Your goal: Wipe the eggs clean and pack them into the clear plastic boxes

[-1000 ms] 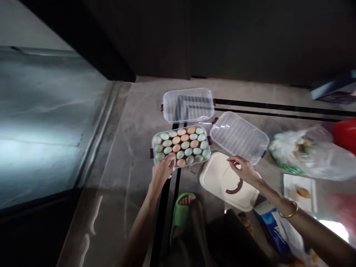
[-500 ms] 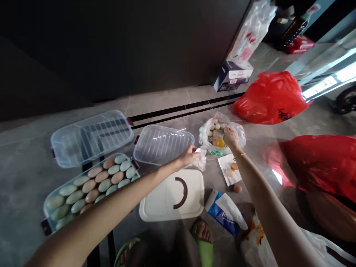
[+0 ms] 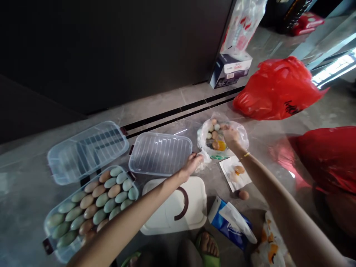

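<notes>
My right hand reaches into a clear plastic bag of eggs on the floor, its fingers curled among them; what they hold is hidden. My left hand pinches the bag's near edge. A clear tray filled with several green and brown eggs sits at the lower left under my left forearm. Two empty clear trays lie beyond it. A white lid with a brown handle lies beneath my left arm.
A white paper with an egg on it and a loose egg lie near my right arm. A blue tissue pack is by my green-sandalled foot. Red bags and a box stand at the right.
My view swung right from the egg tray to the bag. My left hand left the tray and took the bag's edge; my right hand moved from the white lid into the bag.
</notes>
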The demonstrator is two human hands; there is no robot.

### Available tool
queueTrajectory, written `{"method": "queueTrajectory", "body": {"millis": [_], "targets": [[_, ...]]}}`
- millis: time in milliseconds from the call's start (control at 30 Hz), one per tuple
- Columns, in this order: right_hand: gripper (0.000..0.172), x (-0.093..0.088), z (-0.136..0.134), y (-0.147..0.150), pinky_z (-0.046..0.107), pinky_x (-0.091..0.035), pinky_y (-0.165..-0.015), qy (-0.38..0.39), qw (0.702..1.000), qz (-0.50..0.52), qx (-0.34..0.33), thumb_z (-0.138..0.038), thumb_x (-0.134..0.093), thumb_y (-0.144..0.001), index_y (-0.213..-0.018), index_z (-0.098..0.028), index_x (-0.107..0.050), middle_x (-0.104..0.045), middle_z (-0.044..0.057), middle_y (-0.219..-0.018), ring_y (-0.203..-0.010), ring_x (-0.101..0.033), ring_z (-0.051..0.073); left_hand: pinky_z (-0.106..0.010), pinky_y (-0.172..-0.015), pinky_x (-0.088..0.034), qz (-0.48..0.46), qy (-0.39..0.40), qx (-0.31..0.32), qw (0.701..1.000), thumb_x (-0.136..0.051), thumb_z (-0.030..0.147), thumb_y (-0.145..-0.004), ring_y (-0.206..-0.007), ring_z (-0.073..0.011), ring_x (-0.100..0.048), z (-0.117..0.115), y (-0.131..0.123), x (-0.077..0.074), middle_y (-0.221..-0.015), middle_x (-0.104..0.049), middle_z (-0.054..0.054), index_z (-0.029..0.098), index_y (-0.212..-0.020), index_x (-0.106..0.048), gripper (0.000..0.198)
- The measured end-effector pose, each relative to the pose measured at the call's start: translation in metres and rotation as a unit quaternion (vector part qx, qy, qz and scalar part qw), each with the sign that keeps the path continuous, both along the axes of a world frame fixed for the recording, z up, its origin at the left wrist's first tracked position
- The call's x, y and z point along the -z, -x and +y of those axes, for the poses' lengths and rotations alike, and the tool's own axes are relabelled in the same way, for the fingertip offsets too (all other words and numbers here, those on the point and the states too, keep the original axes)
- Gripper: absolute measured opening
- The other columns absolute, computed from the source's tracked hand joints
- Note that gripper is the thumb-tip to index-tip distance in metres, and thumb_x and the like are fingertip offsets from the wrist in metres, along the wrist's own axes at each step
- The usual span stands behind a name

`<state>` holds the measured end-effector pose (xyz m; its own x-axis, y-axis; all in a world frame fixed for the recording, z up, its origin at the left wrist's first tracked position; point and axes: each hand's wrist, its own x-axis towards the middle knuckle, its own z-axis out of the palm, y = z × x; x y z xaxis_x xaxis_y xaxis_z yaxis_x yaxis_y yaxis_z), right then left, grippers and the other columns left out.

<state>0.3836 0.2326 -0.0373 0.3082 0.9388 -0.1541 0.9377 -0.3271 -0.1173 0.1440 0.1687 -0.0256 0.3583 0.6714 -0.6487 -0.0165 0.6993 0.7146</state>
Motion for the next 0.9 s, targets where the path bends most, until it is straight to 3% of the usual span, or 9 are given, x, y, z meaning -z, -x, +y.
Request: {"method": "queueTrajectory", "body": {"millis": [133,233,367,433,533,633,733,833,900], "targets": [[0.040,-0.027,-0.048,0.042,0.030,-0.051,-0.075,-0.039,0.994,0.070,-0.070,-0.028,-0.058,-0.093,-0.132,-0.019,-0.055,-0.063,0.015,-0.125,-0.088,-0.069,0.022,-0.023,-0.061,-0.045,-0.064,0.084,-0.160,0.981,-0.065,0.026,-0.078,-0.068,-0.0125,-0.060,-0.007,0.032,-0.006,-0.075,-0.066,0.000,0.018,-0.079,-0.063,0.008],[0.042,-0.040,-0.093,0.096,0.028,-0.053,-0.063,-0.130,0.919,0.345,-0.137,-0.039,-0.068,-0.086,-0.123,-0.022,-0.059,-0.069,0.009,-0.109,-0.080,-0.068,0.020,-0.026,-0.064,-0.048,-0.117,0.132,-0.267,0.947,-0.059,0.027,-0.086,-0.070,-0.0141,-0.062,-0.021,0.053,-0.013,-0.077,-0.068,-0.002,0.017,-0.082,-0.062,0.011],[0.033,-0.039,-0.133,0.178,0.031,-0.055,-0.066,-0.149,0.874,0.424,-0.182,-0.035,-0.068,-0.085,-0.115,-0.024,-0.062,-0.071,0.006,-0.101,-0.080,-0.067,0.020,-0.025,-0.062,-0.046,-0.145,0.065,-0.294,0.943,-0.061,0.039,-0.088,-0.059,-0.0121,-0.055,-0.057,0.091,-0.020,-0.061,-0.056,0.002,0.018,-0.081,-0.061,0.022],[0.027,-0.038,-0.140,0.216,0.032,-0.055,-0.071,-0.153,0.863,0.429,-0.220,-0.031,-0.066,-0.086,-0.112,-0.024,-0.063,-0.072,0.006,-0.100,-0.084,-0.066,0.020,-0.024,-0.058,-0.042,-0.089,-0.005,-0.308,0.947,-0.065,0.047,-0.085,-0.053,-0.0107,-0.047,-0.077,0.117,-0.023,-0.054,-0.046,0.005,0.020,-0.076,-0.058,0.030],[0.026,-0.042,-0.143,0.264,0.031,-0.054,-0.068,-0.128,0.843,0.449,-0.267,-0.031,-0.068,-0.085,-0.109,-0.024,-0.064,-0.072,0.004,-0.090,-0.077,-0.065,0.019,-0.025,-0.052,-0.036,0.017,-0.072,-0.363,0.929,-0.064,0.053,-0.085,-0.048,-0.0105,-0.040,-0.100,0.158,-0.030,-0.053,-0.042,0.006,0.022,-0.072,-0.052,0.035],[0.032,-0.050,-0.143,0.301,0.030,-0.054,-0.066,-0.085,0.829,0.463,-0.300,-0.035,-0.072,-0.082,-0.111,-0.024,-0.065,-0.071,0.002,-0.085,-0.068,-0.062,0.017,-0.026,-0.046,-0.030,0.007,-0.051,-0.413,0.909,-0.060,0.049,-0.087,-0.046,-0.0103,-0.035,-0.113,0.194,-0.038,-0.055,-0.043,0.004,0.023,-0.074,-0.051,0.031],[0.036,-0.059,-0.140,0.329,0.032,-0.056,-0.073,-0.071,0.814,0.450,-0.360,-0.037,-0.071,-0.083,-0.117,-0.025,-0.065,-0.071,0.004,-0.094,-0.077,-0.064,0.018,-0.024,-0.044,-0.025,-0.063,0.001,-0.423,0.904,-0.059,0.045,-0.086,-0.043,-0.0080,-0.031,-0.122,0.226,-0.042,-0.054,-0.042,0.005,0.021,-0.074,-0.051,0.027],[0.036,-0.063,-0.132,0.358,0.037,-0.055,-0.086,-0.063,0.775,0.424,-0.464,-0.034,-0.068,-0.086,-0.121,-0.026,-0.064,-0.070,0.006,-0.107,-0.096,-0.064,0.022,-0.023,-0.047,-0.033,-0.093,0.025,-0.434,0.896,-0.057,0.043,-0.085,-0.047,-0.0092,-0.040,-0.134,0.257,-0.035,-0.060,-0.049,0.003,0.019,-0.076,-0.055,0.026],[0.036,-0.064,-0.128,0.382,0.041,-0.052,-0.094,-0.047,0.757,0.375,-0.533,-0.030,-0.067,-0.086,-0.122,-0.026,-0.064,-0.070,0.007,-0.109,-0.104,-0.061,0.025,-0.024,-0.058,-0.043,-0.054,0.014,-0.479,0.876,-0.056,0.041,-0.088,-0.063,-0.0129,-0.054,-0.144,0.275,-0.025,-0.072,-0.058,0.000,0.019,-0.082,-0.059,0.023]]}}
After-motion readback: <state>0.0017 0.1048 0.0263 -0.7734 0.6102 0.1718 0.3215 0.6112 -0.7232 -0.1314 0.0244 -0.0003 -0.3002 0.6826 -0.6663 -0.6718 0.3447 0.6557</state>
